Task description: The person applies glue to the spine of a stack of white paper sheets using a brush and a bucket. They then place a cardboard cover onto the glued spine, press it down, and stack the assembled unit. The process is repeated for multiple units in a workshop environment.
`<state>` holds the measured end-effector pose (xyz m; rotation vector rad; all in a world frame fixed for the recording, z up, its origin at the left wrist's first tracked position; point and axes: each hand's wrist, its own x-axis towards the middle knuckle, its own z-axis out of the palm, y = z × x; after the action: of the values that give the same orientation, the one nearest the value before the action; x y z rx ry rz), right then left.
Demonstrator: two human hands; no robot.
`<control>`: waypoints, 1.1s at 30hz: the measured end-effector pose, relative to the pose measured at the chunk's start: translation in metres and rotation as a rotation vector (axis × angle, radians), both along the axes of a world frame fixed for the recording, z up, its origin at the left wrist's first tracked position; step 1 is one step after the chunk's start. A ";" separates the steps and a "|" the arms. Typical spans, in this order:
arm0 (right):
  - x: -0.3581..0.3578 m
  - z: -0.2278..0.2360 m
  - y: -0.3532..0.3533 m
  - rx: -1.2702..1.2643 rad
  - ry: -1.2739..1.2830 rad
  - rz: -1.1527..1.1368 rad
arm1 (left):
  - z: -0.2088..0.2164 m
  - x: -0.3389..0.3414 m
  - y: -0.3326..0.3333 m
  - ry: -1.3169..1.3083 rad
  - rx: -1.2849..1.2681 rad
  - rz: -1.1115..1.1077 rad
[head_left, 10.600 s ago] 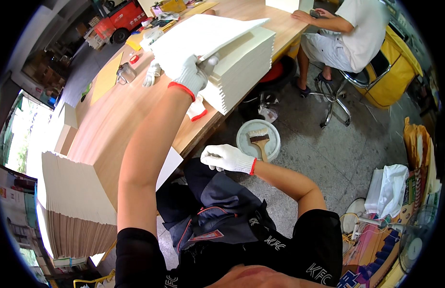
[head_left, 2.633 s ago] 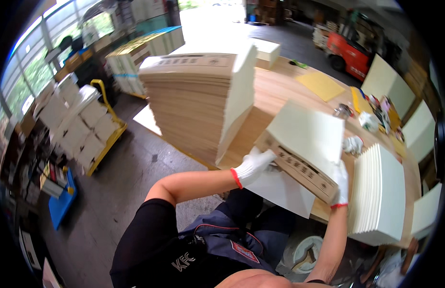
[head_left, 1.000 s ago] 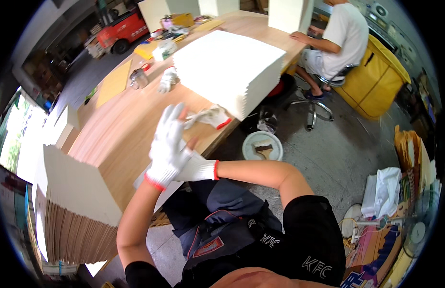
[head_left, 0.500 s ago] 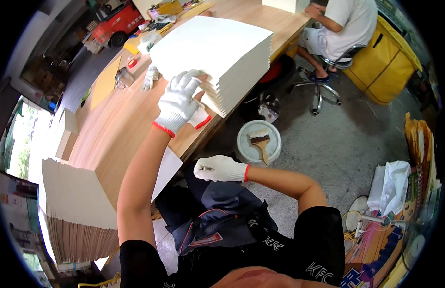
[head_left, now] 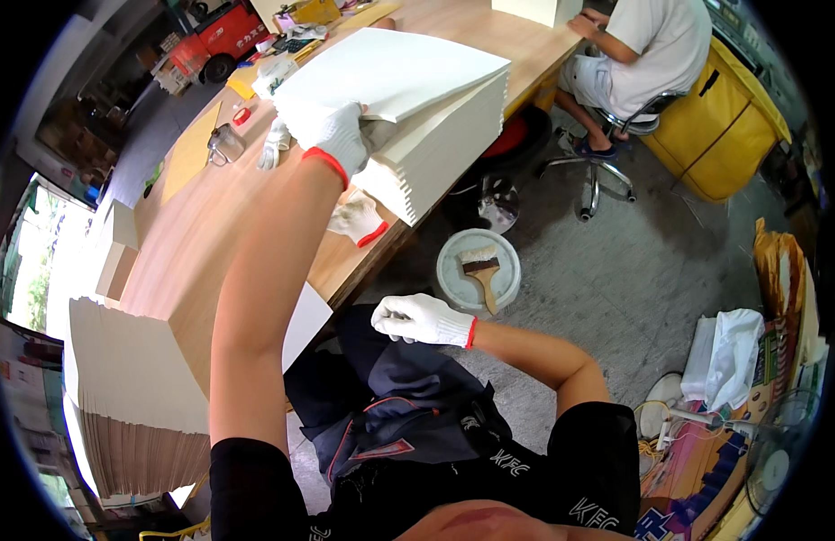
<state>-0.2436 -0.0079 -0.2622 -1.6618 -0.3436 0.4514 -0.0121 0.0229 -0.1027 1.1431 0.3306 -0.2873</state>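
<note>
A tall stack of white sheets (head_left: 449, 135) sits on the wooden table, its layered edges fanned on the near side. My left hand (head_left: 341, 142), in a white knit glove with a red cuff, grips the near edge of the top white sheet (head_left: 390, 68). That sheet is raised at an angle off the stack. Some of the fingers are hidden beneath the sheet. Over my lap, my right hand (head_left: 424, 319), gloved the same way, is loosely curled with nothing visible in it. A loose white glove (head_left: 356, 222) lies by the table edge.
A wide brush (head_left: 482, 278) rests on a round pale bucket lid (head_left: 449, 284) beside the table. Another stack of boards (head_left: 133, 370) stands at the left. A metal cup (head_left: 223, 144) and red tape roll (head_left: 241, 115) lie farther back. A person (head_left: 656, 54) sits at far right.
My left hand has moved from lying on the stack's corner to gripping the top sheet, which is now lifted and shifted left. The right hand stays almost in place.
</note>
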 end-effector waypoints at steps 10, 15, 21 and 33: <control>0.019 0.019 0.013 0.131 0.154 -0.170 | -0.029 -0.006 0.173 -0.180 -0.363 -0.199; 0.117 0.043 0.024 0.503 0.343 -0.337 | -0.042 -0.090 0.350 -0.139 0.176 -0.046; 0.193 0.045 0.114 0.079 0.266 -0.010 | -0.111 -0.155 0.450 -0.165 0.325 -0.027; 0.190 0.007 0.139 -0.604 -0.473 -0.136 | -0.146 -0.197 0.439 -0.213 1.668 0.154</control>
<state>-0.0539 0.1314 -0.2548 -2.3706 -0.4652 0.0435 -0.2091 0.4619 -0.2483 2.7339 0.4603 0.3723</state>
